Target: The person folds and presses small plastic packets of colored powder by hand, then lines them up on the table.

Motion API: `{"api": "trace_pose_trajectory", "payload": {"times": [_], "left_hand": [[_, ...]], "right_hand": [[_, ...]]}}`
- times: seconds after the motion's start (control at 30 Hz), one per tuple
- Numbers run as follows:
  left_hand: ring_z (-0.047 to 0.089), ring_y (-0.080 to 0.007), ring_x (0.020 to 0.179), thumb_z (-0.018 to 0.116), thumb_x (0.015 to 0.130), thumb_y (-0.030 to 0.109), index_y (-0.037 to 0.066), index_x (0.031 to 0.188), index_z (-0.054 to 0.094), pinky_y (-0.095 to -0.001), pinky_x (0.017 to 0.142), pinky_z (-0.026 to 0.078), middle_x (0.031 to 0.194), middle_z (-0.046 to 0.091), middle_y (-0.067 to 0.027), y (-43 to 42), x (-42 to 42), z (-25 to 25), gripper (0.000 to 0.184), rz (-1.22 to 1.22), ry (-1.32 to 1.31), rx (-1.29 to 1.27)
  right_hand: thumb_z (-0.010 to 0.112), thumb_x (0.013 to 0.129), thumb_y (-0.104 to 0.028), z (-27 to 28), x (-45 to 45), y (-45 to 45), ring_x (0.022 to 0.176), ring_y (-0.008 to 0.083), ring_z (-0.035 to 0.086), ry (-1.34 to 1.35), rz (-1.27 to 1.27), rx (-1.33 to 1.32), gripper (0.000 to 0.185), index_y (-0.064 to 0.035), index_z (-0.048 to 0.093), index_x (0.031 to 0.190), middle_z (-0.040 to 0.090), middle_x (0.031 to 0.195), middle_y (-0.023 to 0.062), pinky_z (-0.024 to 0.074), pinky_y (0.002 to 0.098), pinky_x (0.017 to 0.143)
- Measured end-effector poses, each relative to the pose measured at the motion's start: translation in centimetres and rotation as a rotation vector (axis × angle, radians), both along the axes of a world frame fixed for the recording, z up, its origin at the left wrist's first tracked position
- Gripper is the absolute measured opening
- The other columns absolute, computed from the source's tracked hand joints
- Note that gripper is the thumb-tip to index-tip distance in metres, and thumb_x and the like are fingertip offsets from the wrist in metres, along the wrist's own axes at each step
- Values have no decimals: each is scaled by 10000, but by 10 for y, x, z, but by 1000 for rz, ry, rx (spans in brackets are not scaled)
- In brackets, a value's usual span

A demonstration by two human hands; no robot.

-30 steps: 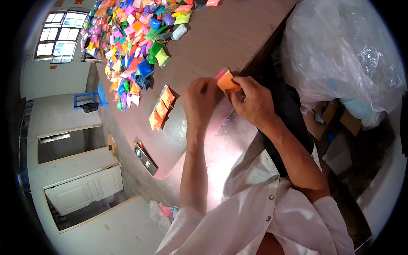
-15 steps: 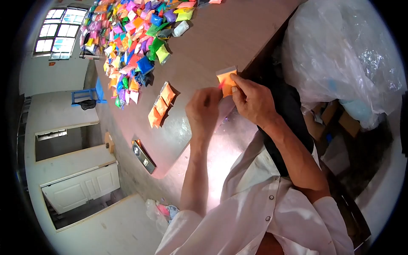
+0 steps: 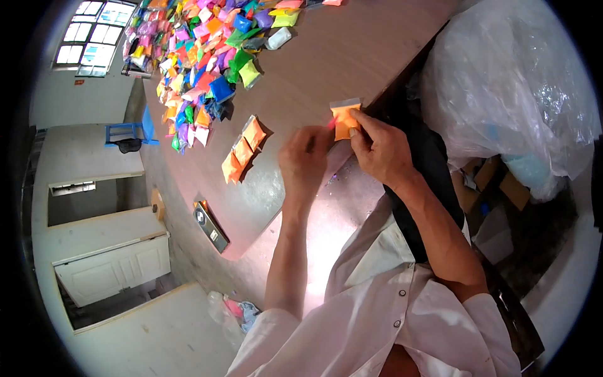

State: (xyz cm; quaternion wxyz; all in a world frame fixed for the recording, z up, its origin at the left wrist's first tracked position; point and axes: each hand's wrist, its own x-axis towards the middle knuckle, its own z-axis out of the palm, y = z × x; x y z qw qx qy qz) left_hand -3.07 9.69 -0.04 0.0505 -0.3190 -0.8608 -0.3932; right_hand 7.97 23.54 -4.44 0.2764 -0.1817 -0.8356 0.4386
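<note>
My right hand (image 3: 384, 151) pinches a small clear plastic packet with orange filling (image 3: 344, 119) between thumb and fingers, over the table's near edge. Close beside it on the left is my left hand (image 3: 304, 154), its fingers curled closed. A small red-pink blurred spot (image 3: 332, 123) shows at its fingertips, against the packet's left side; what it is I cannot make out. To the left of that hand, orange packets (image 3: 243, 151) lie in a short row on the brown table (image 3: 301, 69).
A large heap of colourful packets (image 3: 207, 69) covers the table's far left. A dark phone-like object (image 3: 211, 227) lies near the table's left corner. On the right bulges a big clear plastic bag (image 3: 502, 81), with cardboard pieces (image 3: 515, 190) below. A blue stool (image 3: 149, 125) stands beyond.
The view has shifted slightly. My right hand still holds the orange packet, now more upright, and my left hand stays closed beside it.
</note>
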Motion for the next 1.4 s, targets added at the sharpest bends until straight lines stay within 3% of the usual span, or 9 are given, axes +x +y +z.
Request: {"api": "trace_pose_trajectory", "payload": {"times": [0.1, 0.2, 0.43, 0.5, 0.63, 0.7, 0.9, 1.07, 1.4], "left_hand": [[720, -303, 731, 749, 933, 75, 12, 950, 758, -374, 664, 554, 861, 737, -163, -2, 0, -6, 66, -81, -14, -4], [712, -298, 716, 752, 924, 65, 19, 931, 751, -376, 654, 550, 845, 732, -163, -10, -19, -13, 47, 46, 207, -84], [564, -69, 627, 743, 990, 115, -12, 897, 725, -258, 581, 458, 703, 659, -53, -49, -49, 20, 158, 288, 228, 266], [519, -31, 647, 724, 1021, 144, -25, 938, 728, -221, 567, 410, 735, 648, 4, -74, -59, 34, 188, 385, 42, 392], [483, -29, 603, 726, 1034, 227, 11, 913, 702, -219, 531, 371, 770, 641, -7, -140, -115, 14, 249, 499, -25, 652], [483, -34, 576, 728, 1033, 256, 29, 883, 673, -222, 509, 368, 755, 627, -10, -161, -128, 13, 278, 528, -94, 731], [479, -41, 545, 726, 1022, 285, 32, 886, 669, -226, 477, 356, 752, 622, -18, -205, -175, -31, 293, 682, -118, 717], [477, -38, 553, 727, 1016, 289, -4, 922, 695, -241, 493, 341, 772, 636, -19, -205, -193, -44, 310, 722, -119, 664], [516, -44, 640, 756, 993, 292, -14, 918, 734, -228, 554, 382, 770, 644, 0, -204, -213, -43, 317, 707, -115, 616]], "right_hand": [[664, 994, -177, 0, -3, -1, 976, 341, 776, 31, -4, 20, 387, 56, 673, 1303, 770, 1099, 223, 635, 388, 864], [679, 975, -147, 3, -4, 1, 954, 351, 771, 48, -17, 33, 352, 46, 689, 1270, 762, 1084, 236, 628, 372, 830], [680, 967, -138, 8, -13, 4, 911, 359, 766, 59, -64, 53, 306, 11, 716, 1232, 763, 1063, 219, 624, 393, 799], [682, 971, -137, 9, -21, 7, 895, 365, 759, 118, -57, 118, 295, 11, 720, 1224, 759, 1032, 214, 619, 385, 779], [702, 965, -157, 15, -30, 12, 963, 324, 736, 61, -15, 317, 287, -16, 738, 1212, 747, 1058, 166, 601, 396, 806], [721, 949, -187, 22, -26, 10, 1161, 311, 665, -162, -33, 424, 297, -34, 751, 1201, 680, 1271, 154, 547, 448, 942], [741, 924, -252, 28, -32, 11, 1382, 354, 505, -3, 66, 625, 462, -66, 679, 1343, 548, 1456, 163, 384, 535, 1139], [570, 1045, -434, 14, -31, 7, 1482, 379, 445, -209, 199, 659, 662, 21, 497, 1520, 513, 1562, 228, 241, 540, 1258], [608, 1029, -413, 17, -34, 11, 1466, 378, 465, -267, 245, 699, 651, 15, 515, 1510, 523, 1561, 206, 274, 552, 1235]]}}
